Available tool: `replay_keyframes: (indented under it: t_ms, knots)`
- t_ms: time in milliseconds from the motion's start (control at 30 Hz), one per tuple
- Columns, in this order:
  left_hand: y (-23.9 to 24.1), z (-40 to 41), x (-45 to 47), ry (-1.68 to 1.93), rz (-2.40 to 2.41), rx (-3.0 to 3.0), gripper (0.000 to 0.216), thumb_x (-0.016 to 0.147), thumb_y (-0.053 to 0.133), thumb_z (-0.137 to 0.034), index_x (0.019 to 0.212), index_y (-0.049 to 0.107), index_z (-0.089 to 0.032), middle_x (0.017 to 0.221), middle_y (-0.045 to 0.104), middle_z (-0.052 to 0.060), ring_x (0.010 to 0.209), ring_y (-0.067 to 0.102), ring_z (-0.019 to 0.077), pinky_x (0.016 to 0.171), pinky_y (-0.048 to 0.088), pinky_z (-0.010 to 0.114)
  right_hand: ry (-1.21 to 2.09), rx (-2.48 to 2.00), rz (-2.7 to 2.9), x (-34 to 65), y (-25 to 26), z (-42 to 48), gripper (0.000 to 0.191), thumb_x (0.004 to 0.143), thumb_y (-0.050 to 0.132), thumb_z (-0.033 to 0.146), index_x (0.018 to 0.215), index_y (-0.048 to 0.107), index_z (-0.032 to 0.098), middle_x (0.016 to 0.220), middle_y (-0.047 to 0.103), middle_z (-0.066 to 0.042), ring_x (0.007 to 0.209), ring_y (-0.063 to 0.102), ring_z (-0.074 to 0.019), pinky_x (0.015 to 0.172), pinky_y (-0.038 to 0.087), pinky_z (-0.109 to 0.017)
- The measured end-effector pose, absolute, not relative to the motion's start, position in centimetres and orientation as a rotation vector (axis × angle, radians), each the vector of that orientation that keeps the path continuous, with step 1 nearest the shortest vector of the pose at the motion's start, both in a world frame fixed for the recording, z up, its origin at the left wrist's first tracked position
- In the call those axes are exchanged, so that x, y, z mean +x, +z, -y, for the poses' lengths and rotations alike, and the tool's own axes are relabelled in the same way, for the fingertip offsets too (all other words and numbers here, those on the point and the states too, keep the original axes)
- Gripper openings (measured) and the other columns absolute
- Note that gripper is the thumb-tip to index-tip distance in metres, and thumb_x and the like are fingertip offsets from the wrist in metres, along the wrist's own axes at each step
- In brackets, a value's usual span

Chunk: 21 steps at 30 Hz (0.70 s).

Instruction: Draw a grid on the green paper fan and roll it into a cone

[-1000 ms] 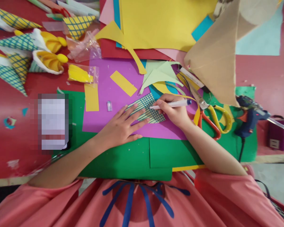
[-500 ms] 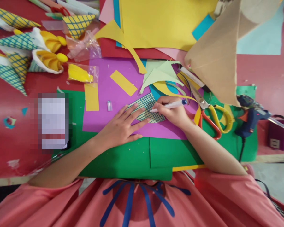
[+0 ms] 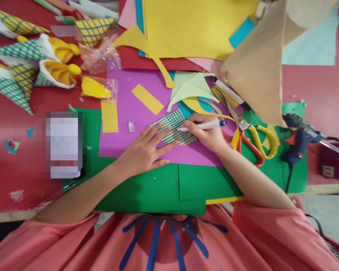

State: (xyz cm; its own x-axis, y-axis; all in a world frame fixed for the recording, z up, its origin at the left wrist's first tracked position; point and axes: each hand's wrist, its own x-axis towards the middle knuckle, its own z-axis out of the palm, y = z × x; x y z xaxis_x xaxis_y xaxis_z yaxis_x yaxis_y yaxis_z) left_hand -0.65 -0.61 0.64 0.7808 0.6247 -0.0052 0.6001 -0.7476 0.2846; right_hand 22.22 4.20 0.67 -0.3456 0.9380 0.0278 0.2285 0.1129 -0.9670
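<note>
My left hand [image 3: 145, 149] lies flat with fingers spread, pressing down a pale paper piece [image 3: 173, 127] covered in a dark blue grid. It rests on a purple sheet [image 3: 127, 145] over green sheets [image 3: 158, 188]. My right hand [image 3: 207, 136] is closed around a white marker [image 3: 203, 125] with a blue end. The marker tip touches the gridded paper near its middle.
Scissors with red and yellow handles [image 3: 252, 141] lie right of my right hand. A blue glue gun [image 3: 298, 141] sits further right. Yellow strips [image 3: 109, 116], a small cap [image 3: 130, 126], gridded paper cones [image 3: 19, 82], yellow sheets [image 3: 192, 28] and a brown cone [image 3: 257, 67] surround the work area.
My right hand and marker shifted slightly over the gridded paper, drawing. My left hand stayed flat in place.
</note>
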Motion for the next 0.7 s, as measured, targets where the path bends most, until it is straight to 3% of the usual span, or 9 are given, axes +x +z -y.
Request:
replay_keyframes:
  t_ms: [367,700]
  knots:
    - [0.46,0.74,-0.77,0.176,-0.925,2.687,0.053,0.089,0.054,-0.040,0.139,0.041,-0.031,0.154,0.024,0.013,0.141,0.023,0.0367,0.112,0.027,0.057,1.294,-1.149,1.768,22.26,0.58,-4.28,0.023,0.081,0.053,0.020,0.060,0.060,0.014,0.055,0.056,0.002,0.050,0.046,-0.0067,0.047,0.033,-0.020]
    - [0.55,0.81,-0.75,0.167,-0.935,2.670,0.051,0.089,0.054,-0.039,0.138,0.044,-0.030,0.154,0.024,0.012,0.141,0.026,0.0343,0.112,0.029,0.054,1.290,-1.159,1.752,22.15,0.62,-4.24,0.023,0.082,0.053,0.021,0.061,0.058,0.015,0.055,0.055,0.003,0.049,0.044,-0.0062,0.047,0.033,-0.021]
